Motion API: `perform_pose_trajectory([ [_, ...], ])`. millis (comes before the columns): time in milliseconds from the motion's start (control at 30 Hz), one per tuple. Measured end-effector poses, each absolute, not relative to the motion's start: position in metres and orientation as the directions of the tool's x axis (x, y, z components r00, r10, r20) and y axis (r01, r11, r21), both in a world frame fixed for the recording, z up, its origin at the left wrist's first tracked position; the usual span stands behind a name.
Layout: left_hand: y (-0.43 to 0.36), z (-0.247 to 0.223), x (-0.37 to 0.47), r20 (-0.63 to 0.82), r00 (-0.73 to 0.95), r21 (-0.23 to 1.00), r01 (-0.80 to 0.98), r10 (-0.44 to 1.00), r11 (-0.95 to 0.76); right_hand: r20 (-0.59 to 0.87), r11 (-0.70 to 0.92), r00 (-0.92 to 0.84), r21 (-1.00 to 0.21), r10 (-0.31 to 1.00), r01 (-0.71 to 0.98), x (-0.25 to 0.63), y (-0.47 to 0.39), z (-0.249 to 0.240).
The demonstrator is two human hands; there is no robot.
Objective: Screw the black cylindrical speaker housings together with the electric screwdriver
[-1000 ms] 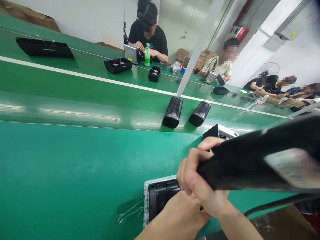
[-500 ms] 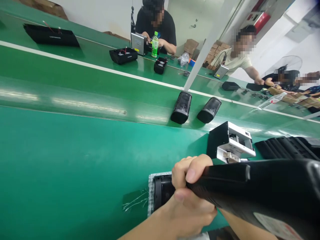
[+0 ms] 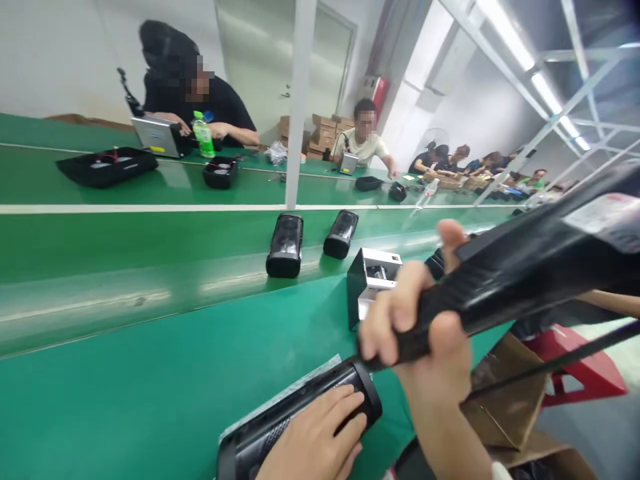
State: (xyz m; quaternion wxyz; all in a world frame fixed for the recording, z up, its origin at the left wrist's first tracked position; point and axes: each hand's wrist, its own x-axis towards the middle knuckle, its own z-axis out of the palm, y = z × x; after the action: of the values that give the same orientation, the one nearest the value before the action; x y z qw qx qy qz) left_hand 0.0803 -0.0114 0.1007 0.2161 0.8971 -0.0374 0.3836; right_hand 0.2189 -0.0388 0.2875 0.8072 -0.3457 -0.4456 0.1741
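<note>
A long black tool (image 3: 500,273) with a white label slants up to the right, its narrow end near the right end of a black cylindrical speaker-like unit (image 3: 280,413). Around the tool's lower end wraps my right hand (image 3: 425,320). My left hand (image 3: 325,433) lies on top of the black unit, fingers stretched over its surface. Beneath the unit shows the edge of a light patterned cloth (image 3: 285,397) on the green mat. Whether the tool's tip touches the unit is hard to tell.
Two black units (image 3: 285,245) (image 3: 341,233) stand on the green line beyond the mat. A black-and-white device (image 3: 373,280) is behind my right hand. Cardboard boxes (image 3: 515,387) and a red stool (image 3: 575,367) are at the right. People sit across the bench, near a green-capped bottle (image 3: 203,135).
The view has turned right. My left hand has left the tool and now rests on the black unit. The tool has swung upward in my right hand, and more of the unit shows.
</note>
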Motion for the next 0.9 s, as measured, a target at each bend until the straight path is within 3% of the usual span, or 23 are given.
perform_pose_trajectory([
  [33,-0.01,0.101,0.075,0.717,0.692,0.334,-0.236,0.084,-0.912,0.654,0.737,0.584,-0.662,0.481,0.135,0.238,-0.048,0.291],
  [100,-0.007,0.102,0.07,0.747,0.661,0.291,-0.235,0.067,-0.927,0.702,0.643,0.638,-0.653,0.316,0.4,0.277,-0.064,0.291],
  [233,-0.001,0.109,0.07,0.73,0.683,0.224,-0.213,0.019,-0.951,0.724,0.497,0.667,-0.651,0.178,0.574,0.335,-0.071,0.271],
  [567,-0.003,0.112,0.065,0.693,0.721,0.256,-0.214,0.025,-0.943,0.66,0.469,0.663,-0.738,0.353,0.486,0.342,-0.064,0.244],
  [800,-0.01,0.118,0.059,0.56,0.827,0.378,-0.211,0.042,-0.901,0.617,0.531,0.657,-0.763,0.433,0.367,0.304,-0.075,0.272],
  [900,-0.015,0.124,0.058,0.511,0.856,0.455,-0.194,0.077,-0.869,0.597,0.61,0.627,-0.757,0.5,0.235,0.26,-0.064,0.292],
])
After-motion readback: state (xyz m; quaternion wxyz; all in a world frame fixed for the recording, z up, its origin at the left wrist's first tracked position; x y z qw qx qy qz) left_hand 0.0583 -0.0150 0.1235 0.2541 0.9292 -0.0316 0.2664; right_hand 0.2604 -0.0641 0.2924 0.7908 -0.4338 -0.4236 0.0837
